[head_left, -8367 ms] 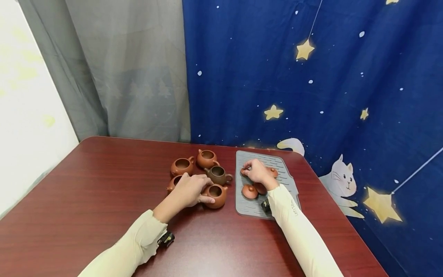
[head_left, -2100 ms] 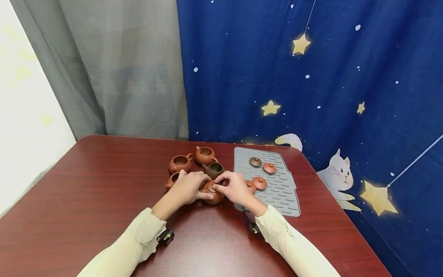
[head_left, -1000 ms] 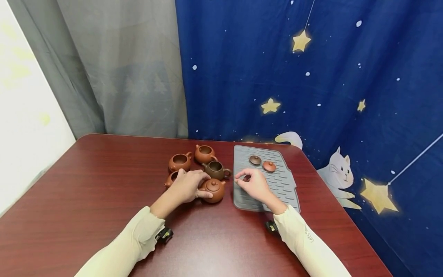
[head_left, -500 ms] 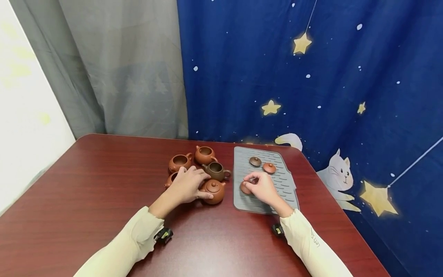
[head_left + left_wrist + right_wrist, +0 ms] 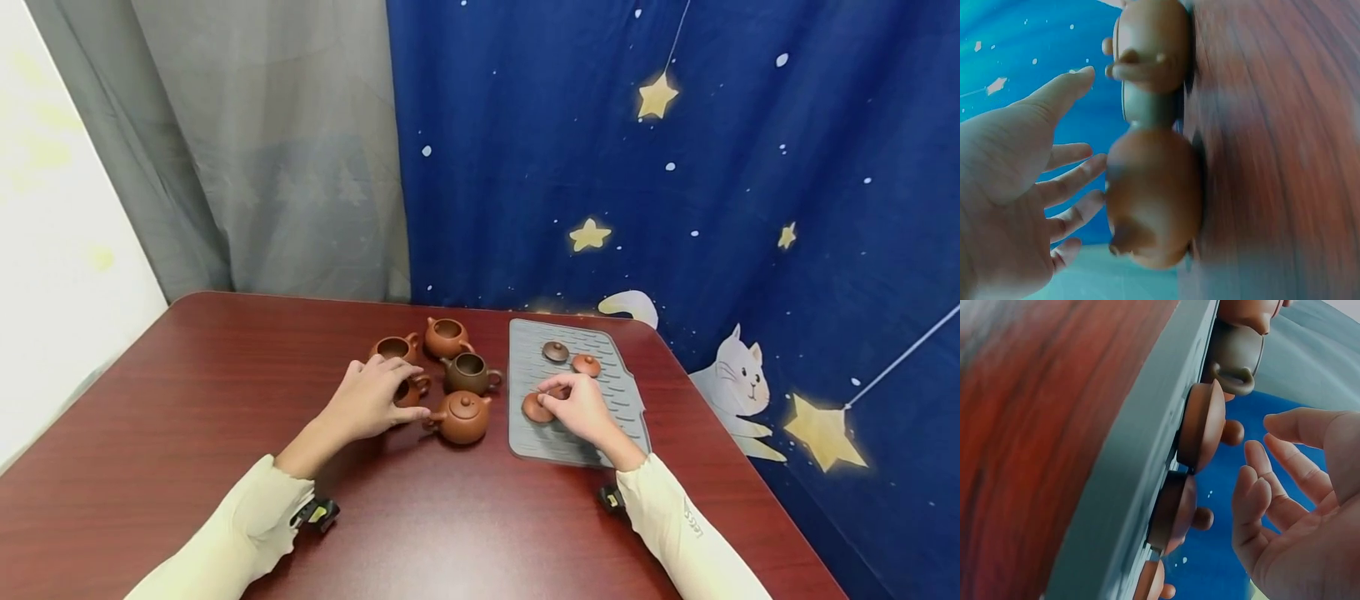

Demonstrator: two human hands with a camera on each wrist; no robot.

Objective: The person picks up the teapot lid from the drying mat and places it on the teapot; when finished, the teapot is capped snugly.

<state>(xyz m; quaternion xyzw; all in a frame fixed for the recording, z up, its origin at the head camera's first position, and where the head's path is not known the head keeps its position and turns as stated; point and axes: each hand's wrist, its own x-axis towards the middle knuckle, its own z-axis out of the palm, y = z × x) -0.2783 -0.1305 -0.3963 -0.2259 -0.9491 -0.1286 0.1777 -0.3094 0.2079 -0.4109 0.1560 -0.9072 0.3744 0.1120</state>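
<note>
- The left hand (image 5: 367, 400) covers an open teapot (image 5: 411, 388) on the counter (image 5: 187, 400), so only the pot's handle side shows in the head view; in the left wrist view the fingers (image 5: 1072, 181) are spread and loose just beside a pot body (image 5: 1154, 194), and no grip shows
- A lidded teapot (image 5: 461, 417) stands just right of that hand, apart from it
- The right hand (image 5: 581, 406) lies on the grey mat (image 5: 600, 433) over a lid (image 5: 536, 408), half hiding it
- In the right wrist view the fingers (image 5: 1272, 487) are lightly bent and close to the lid's knob (image 5: 1232, 432) but not touching; the hand holds nothing
- A further lid (image 5: 1175, 519) lies next to it on the mat, and a third is cut off at the bottom edge
- Both wrist views are blurred on the counter side
- Two more lids (image 5: 556, 352) (image 5: 586, 365) sit further back on the mat
- Three open teapots (image 5: 447, 337) (image 5: 470, 374) (image 5: 392, 348) stand behind, the last partly behind the left hand's fingers
</note>
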